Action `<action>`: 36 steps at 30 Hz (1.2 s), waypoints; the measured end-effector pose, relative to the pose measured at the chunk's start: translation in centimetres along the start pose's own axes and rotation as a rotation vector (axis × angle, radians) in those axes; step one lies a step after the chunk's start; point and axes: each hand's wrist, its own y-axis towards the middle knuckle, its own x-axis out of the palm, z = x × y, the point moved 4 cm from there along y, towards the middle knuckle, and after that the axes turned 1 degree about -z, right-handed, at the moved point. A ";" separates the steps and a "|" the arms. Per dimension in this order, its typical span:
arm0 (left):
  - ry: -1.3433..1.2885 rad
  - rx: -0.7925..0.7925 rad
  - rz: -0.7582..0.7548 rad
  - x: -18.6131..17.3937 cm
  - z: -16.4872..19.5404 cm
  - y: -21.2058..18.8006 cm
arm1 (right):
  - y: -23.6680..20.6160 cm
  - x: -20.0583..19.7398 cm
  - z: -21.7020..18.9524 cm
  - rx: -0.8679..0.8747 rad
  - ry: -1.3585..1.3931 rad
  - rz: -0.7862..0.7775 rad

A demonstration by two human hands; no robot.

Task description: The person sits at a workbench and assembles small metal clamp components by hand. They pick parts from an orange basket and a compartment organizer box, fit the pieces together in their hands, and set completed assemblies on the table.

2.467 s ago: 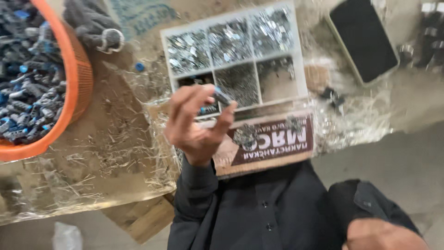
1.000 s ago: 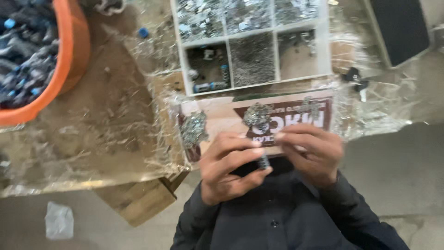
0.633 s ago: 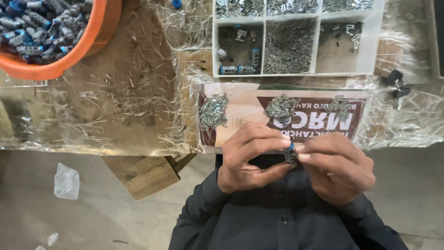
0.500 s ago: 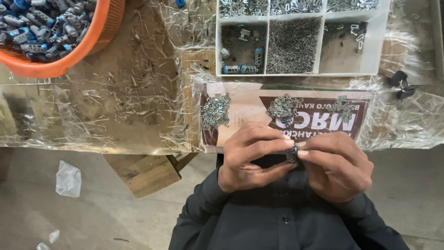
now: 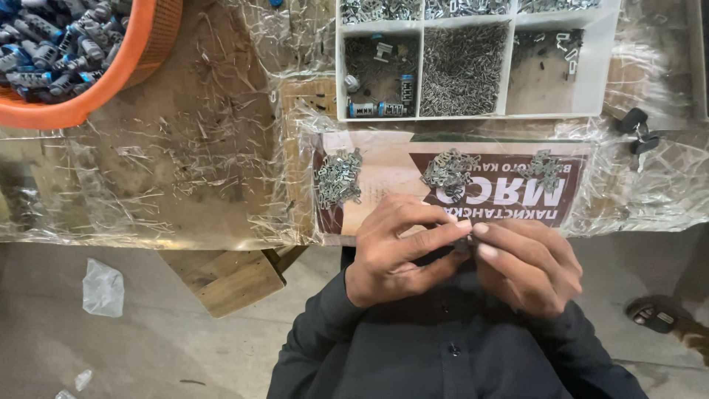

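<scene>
At the far left I see the orange plastic basket (image 5: 111, 81) heaped with small blue-and-grey cylindrical parts (image 5: 44, 44), sitting on the counter (image 5: 185, 148), which is wrapped in crinkled clear plastic film. Below it on the concrete floor lie a crumpled clear bag (image 5: 102, 287) and a wooden block (image 5: 233, 277).

Moving right, a flat printed cardboard sheet (image 5: 384, 185) lies under the film and carries three little heaps of stamped metal clips: one at its left end (image 5: 338, 177), one in the middle (image 5: 448, 171), one further right (image 5: 545, 168). Behind it stands the white plastic compartment tray (image 5: 422, 74); its near row holds a few cylinder parts, a dense bed of thin metal pins (image 5: 461, 70) and a few scattered clips.

My left hand (image 5: 395, 251) and right hand (image 5: 528, 262) meet just below the card's near edge, above my dark shirt. The fingers (image 5: 443, 235) of both are closed, tips together, on a small dark metal piece (image 5: 464, 244) pinched between them; it is mostly hidden, so I cannot tell its shape. I judge it light, stiff and smooth, easy to let slip, best taken by its ends with fingertip pressure.

At the far right, black-headed keys (image 5: 636, 131) rest on the film.
</scene>
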 end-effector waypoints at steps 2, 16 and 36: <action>0.051 0.027 -0.009 0.1 0.1 0.0 | -0.5 -0.2 0.1 -0.049 -0.011 0.035; -0.154 0.015 -0.008 0.3 0.2 -0.1 | -3.9 1.4 3.4 0.885 0.920 -0.029; -0.208 -0.051 0.030 0.3 -1.1 0.5 | -4.9 -1.4 3.5 -0.078 -0.054 -0.277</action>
